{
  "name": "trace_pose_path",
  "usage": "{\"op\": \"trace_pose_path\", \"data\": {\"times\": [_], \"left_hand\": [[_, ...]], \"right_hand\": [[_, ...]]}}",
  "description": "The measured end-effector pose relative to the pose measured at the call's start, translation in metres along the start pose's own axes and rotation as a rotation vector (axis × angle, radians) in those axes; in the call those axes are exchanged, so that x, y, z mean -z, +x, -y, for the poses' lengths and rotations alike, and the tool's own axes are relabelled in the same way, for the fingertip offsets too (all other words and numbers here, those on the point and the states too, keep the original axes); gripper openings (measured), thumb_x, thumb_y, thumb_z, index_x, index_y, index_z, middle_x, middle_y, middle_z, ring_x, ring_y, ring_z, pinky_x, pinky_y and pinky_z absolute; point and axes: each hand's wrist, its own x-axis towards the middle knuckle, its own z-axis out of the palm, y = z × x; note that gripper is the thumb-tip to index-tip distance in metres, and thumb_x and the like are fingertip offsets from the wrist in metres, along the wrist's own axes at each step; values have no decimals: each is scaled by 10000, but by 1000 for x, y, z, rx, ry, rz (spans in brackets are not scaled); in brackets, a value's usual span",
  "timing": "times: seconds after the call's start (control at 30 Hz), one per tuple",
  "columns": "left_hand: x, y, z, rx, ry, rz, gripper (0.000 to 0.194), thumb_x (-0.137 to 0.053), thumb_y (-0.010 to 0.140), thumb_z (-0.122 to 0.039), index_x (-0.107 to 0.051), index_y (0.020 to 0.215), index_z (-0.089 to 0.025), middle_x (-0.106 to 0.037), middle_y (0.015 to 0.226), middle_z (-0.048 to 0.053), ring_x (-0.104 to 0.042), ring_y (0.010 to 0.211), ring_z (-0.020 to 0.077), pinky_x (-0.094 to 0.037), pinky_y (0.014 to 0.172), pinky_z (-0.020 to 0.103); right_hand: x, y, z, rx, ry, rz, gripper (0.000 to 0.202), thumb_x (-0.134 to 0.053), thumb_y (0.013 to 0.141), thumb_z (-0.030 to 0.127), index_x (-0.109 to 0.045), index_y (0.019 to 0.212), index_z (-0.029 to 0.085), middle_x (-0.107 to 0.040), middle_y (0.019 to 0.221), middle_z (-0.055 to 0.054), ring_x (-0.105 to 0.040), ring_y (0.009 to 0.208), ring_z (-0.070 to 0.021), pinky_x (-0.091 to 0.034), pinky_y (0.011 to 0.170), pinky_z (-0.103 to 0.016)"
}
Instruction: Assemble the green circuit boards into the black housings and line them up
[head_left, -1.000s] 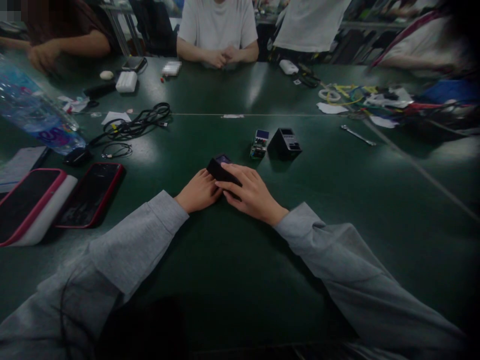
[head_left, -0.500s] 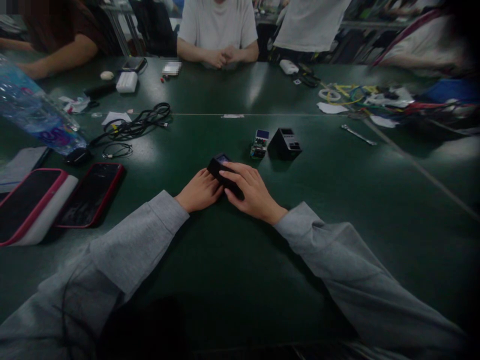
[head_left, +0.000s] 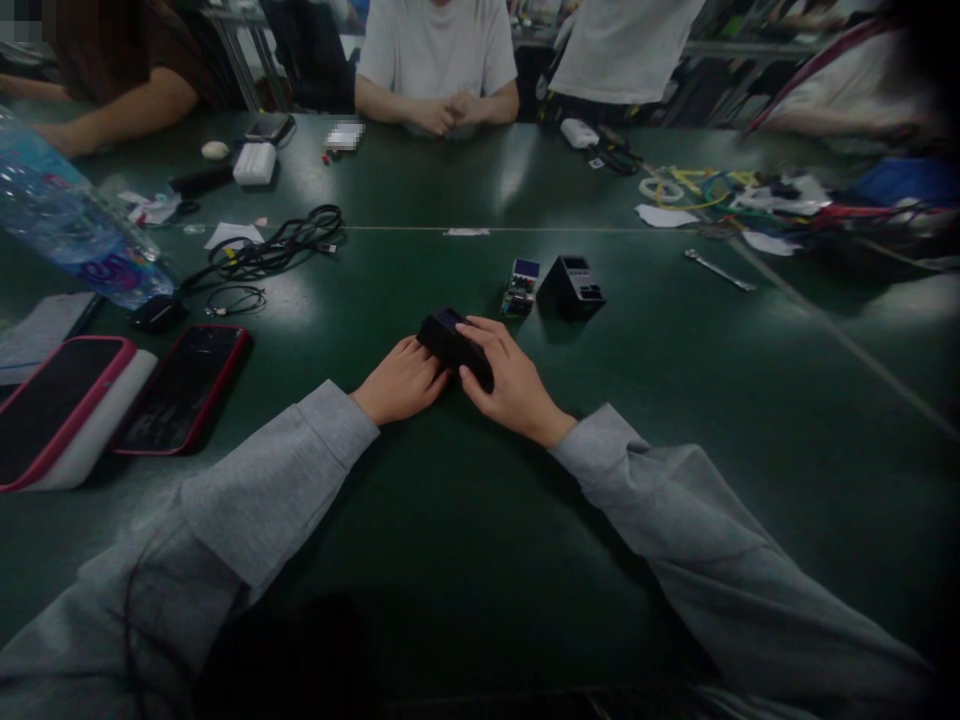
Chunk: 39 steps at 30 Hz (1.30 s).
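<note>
A small black box (head_left: 452, 340) lies between my two hands at the middle of the green table (head_left: 465, 560). My left hand (head_left: 403, 382) grips its left side, with the fingertips partly hidden behind it. On the right side, my right hand (head_left: 511, 382) holds the box with thumb and fingers. Farther off, a small circuit board (head_left: 520, 288) with a screen stands just left of a black open casing (head_left: 573, 287).
Two red-edged phones (head_left: 184, 390) (head_left: 64, 410), a tilted water bottle (head_left: 79, 220) and black cables (head_left: 281, 243) are at the left. A wrench (head_left: 718, 270) and tangled wires (head_left: 750, 195) lie at the right. People sit or stand across the table.
My right hand's fingers have drawn back a little to the right, showing more of the black box's top. My left hand has barely moved.
</note>
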Motion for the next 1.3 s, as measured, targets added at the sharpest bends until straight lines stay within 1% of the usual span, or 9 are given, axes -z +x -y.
{"op": "trace_pose_path", "data": {"times": [0.17,0.43,0.6,0.7,0.77,0.87,0.97,1.13,1.3], "left_hand": [[-1,0,1,-5,-12,4,376,-362,1012,-322,-628,1159,-99,-643,1207,163,-564,1198,284,-413,1075,472],[1,1,0,7,-41,8,407,-333,1025,-353,-640,1138,-112,-645,1205,151,-551,1217,272,-381,1112,450],[2,0,0,9,-76,10,392,-323,1025,-355,-631,1131,-137,-649,1195,141,-548,1219,273,-393,1089,468],[2,0,0,4,-66,7,405,-320,1027,-374,-625,1135,-131,-652,1185,149,-556,1203,277,-407,1069,473],[2,0,0,1,-58,1,404,-319,1029,-375,-619,1149,-131,-649,1199,147,-556,1206,273,-412,1066,469],[2,0,0,-3,-58,-1,399,-322,1032,-367,-616,1156,-129,-644,1211,145,-557,1212,270,-411,1071,462],[1,0,0,-5,-54,-6,401,-319,1033,-365,-614,1163,-126,-642,1207,145,-565,1197,272,-416,1066,461],[0,0,1,-18,-35,-16,379,-333,1028,-341,-589,1207,-126,-628,1242,140,-555,1210,270,-412,1072,462],[1,-1,0,-16,-31,-6,396,-320,1030,-347,-600,1181,-110,-639,1223,152,-553,1211,282,-405,1076,477]], "right_hand": [[1,-1,1,44,-12,-17,493,-511,934,233,-394,1412,258,-417,1442,-119,-454,1324,-292,-474,1058,-513],[0,-1,-2,101,-14,-200,517,-523,914,223,-395,1409,295,-429,1438,-100,-455,1331,-295,-452,1082,-548],[2,0,-4,122,-11,-289,511,-522,916,242,-393,1409,290,-439,1431,-98,-458,1326,-298,-449,1081,-556],[4,0,-5,119,-35,-350,518,-503,933,279,-355,1427,319,-409,1457,-81,-431,1345,-316,-431,1080,-596],[6,-2,-5,90,-49,-368,518,-485,946,310,-327,1438,345,-377,1481,-69,-402,1367,-333,-404,1088,-627],[8,-3,-6,-6,-57,-362,510,-462,961,353,-308,1448,358,-341,1505,-71,-350,1398,-360,-343,1118,-661],[9,-2,-7,-83,-81,-358,474,-445,975,386,-341,1436,354,-335,1505,-77,-335,1403,-376,-328,1116,-681],[8,4,-17,-148,-96,-369,360,-427,1002,405,-485,1346,316,-438,1387,-97,-422,1340,-321,-395,1109,-607],[6,7,-30,-229,-25,-376,334,-468,991,431,-560,1276,283,-483,1314,-97,-461,1299,-304,-394,1118,-565]]}}
